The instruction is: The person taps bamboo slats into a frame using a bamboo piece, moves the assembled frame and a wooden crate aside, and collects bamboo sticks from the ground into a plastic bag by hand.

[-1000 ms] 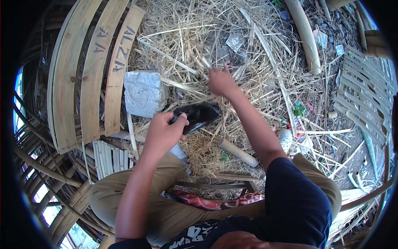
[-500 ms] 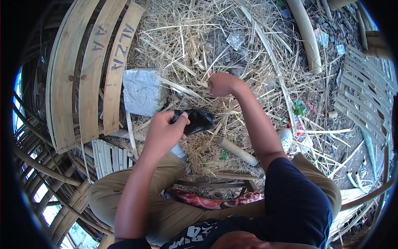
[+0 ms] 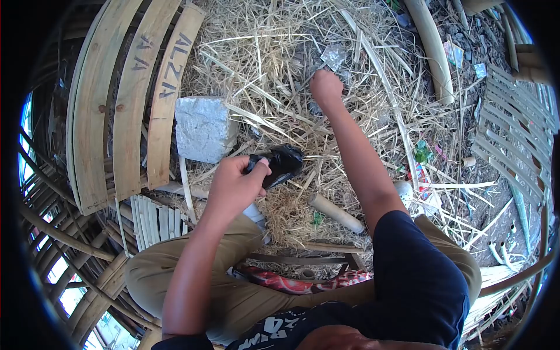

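My left hand is closed on the edge of a black plastic bag, thumb on top. The bag hangs above the straw with its opening to the right. My right hand is farther out over the straw, its fingers curled down and mostly hidden behind the back of the hand. Whatever it grips, if anything, cannot be made out. Just beyond it lies a crumpled clear plastic scrap. A rough grey stone block sits left of the bag.
Wooden slats with painted letters stand at the left. A short bamboo piece lies near my knees, and a long bamboo pole at the upper right. A slatted bamboo panel leans at the far right. Red wrapper litter lies beside my shoe.
My right hand has moved away from me and slightly right, from beside the bag to near the clear plastic scrap. The left hand keeps the bag almost in place; its mouth has shifted shape.
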`<state>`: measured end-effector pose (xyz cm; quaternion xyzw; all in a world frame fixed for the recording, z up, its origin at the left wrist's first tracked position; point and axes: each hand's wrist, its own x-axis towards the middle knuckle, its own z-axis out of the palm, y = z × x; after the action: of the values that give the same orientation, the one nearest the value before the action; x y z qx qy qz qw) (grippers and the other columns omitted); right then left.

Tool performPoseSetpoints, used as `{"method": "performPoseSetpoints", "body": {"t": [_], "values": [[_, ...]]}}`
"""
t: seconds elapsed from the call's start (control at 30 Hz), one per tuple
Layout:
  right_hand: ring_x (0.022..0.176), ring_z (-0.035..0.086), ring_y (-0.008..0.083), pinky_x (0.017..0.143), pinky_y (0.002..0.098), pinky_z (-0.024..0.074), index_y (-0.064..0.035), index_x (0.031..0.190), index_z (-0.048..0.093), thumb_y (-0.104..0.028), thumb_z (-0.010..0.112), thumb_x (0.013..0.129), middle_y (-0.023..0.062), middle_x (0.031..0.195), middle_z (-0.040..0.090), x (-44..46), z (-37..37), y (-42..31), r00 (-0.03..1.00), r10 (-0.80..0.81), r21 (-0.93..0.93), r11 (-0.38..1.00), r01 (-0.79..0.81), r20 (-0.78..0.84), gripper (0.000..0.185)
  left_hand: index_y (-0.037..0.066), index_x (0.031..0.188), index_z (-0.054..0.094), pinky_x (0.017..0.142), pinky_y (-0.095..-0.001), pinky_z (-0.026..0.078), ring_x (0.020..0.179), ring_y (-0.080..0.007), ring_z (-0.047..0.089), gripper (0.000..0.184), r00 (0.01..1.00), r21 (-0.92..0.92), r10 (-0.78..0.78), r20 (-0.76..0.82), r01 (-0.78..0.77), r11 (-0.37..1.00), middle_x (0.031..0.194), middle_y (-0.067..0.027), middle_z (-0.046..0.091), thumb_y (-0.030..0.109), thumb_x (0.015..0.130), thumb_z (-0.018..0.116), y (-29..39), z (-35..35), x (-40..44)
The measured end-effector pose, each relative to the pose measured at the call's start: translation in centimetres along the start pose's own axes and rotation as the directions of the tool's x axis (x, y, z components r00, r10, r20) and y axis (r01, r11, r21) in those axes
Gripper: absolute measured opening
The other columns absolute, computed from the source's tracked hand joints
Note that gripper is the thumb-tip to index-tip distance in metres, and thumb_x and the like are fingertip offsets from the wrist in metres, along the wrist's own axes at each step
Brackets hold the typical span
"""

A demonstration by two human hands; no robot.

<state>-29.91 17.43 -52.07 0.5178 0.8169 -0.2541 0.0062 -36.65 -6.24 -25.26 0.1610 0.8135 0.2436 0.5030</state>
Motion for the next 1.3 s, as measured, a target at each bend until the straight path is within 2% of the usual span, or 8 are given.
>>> {"method": "performPoseSetpoints", "body": {"t": [0.33,0.43,0.53,0.63,0.73,0.83,0.97,1.3], "values": [[0.094,0.074,0.0352,0.081,0.0453,0.0598,-0.0044,0.093,0.076,-0.008,0.059,0.087,0.0185,0.1,0.075,0.8,0.0,-0.1,0.985,-0.162,-0.119,0.979,0.168,0.06,0.019,-0.002,0.087,0.07,0.055,-0.0273,0.048,0.057,-0.0118,0.065,0.029,1.0,-0.019,-0.008,0.012,0.008,1.0,0.067,-0.0035,0.063,0.023,0.099,0.064,-0.1,-0.2,-0.1],[0.087,0.073,0.0401,0.079,0.0488,0.0585,-0.0018,0.09,0.074,-0.018,0.063,0.086,0.0226,0.093,0.074,1.7,-0.2,1.2,0.991,-0.13,-0.016,0.991,0.131,0.023,0.021,-0.001,0.086,0.07,0.057,-0.0273,0.048,0.058,-0.0114,0.063,0.027,1.0,-0.025,-0.013,0.011,0.013,1.0,0.066,-0.0015,0.06,0.022,0.099,0.063,-0.1,-0.1,-0.2],[0.073,0.072,0.0312,0.07,0.0439,0.0568,0.0,0.093,0.074,-0.024,0.068,0.089,0.0175,0.085,0.074,3.3,-1.8,3.6,0.983,-0.126,0.057,0.991,0.119,0.134,0.025,-0.002,0.087,0.069,0.057,-0.0273,0.047,0.058,-0.0115,0.063,0.028,1.0,-0.021,-0.005,-0.001,0.005,1.0,0.066,-0.0014,0.06,0.023,0.1,0.064,-0.1,-0.2,-0.2],[0.079,0.071,0.0218,0.078,0.0367,0.0561,-0.0012,0.1,0.076,-0.024,0.071,0.088,0.0147,0.091,0.075,1.6,-7.9,4.2,0.908,-0.131,0.438,0.897,-0.063,0.398,0.026,-0.002,0.088,0.069,0.058,-0.0275,0.046,0.057,-0.0116,0.063,0.03,0.999,-0.046,0.007,-0.039,-0.009,0.999,0.067,-0.0014,0.059,0.025,0.1,0.064,0.1,-0.3,-0.2],[0.061,0.053,0.0117,0.058,0.0309,0.0462,0.0022,0.098,0.074,-0.029,0.072,0.091,0.0031,0.073,0.066,0.4,-9.8,4.8,0.842,-0.334,0.755,0.644,-0.124,0.423,0.032,-0.002,0.088,0.07,0.051,-0.0271,0.045,0.055,-0.0123,0.065,0.028,0.994,-0.097,0.047,-0.101,-0.057,0.994,0.066,-0.0038,0.062,0.023,0.1,0.064,-0.3,-0.3,0.2],[0.081,0.07,0.0196,0.078,0.0346,0.0559,-0.0057,0.095,0.078,-0.025,0.073,0.086,0.0126,0.086,0.074,-0.4,-10.3,3.5,0.912,-0.215,0.622,0.781,-0.054,0.349,0.021,-0.002,0.088,0.071,0.048,-0.027,0.044,0.053,-0.0125,0.066,0.028,0.991,-0.111,0.055,-0.12,-0.069,0.991,0.065,-0.0052,0.064,0.022,0.1,0.064,-0.3,-0.1,0.4],[0.092,0.073,0.0335,0.082,0.0427,0.0594,-0.01,0.094,0.078,-0.022,0.07,0.084,0.0183,0.097,0.075,0.2,-6.3,1.6,0.967,-0.19,0.079,0.981,0.179,0.169,0.018,-0.002,0.087,0.071,0.049,-0.0276,0.045,0.053,-0.0124,0.065,0.028,0.992,-0.081,0.061,-0.11,-0.07,0.994,0.066,-0.0052,0.064,0.022,0.099,0.064,-0.2,0.2,0.4],[0.092,0.075,0.0351,0.08,0.0446,0.0602,-0.0035,0.097,0.074,-0.01,0.059,0.088,0.0184,0.098,0.075,1.1,-1.3,0.4,0.986,-0.144,-0.118,0.981,0.153,0.086,0.019,-0.002,0.087,0.071,0.048,-0.0274,0.044,0.054,-0.0126,0.066,0.028,0.994,-0.103,0.033,-0.102,-0.044,0.994,0.065,-0.0044,0.063,0.023,0.099,0.065,-0.2,0.1,0.3]]}}
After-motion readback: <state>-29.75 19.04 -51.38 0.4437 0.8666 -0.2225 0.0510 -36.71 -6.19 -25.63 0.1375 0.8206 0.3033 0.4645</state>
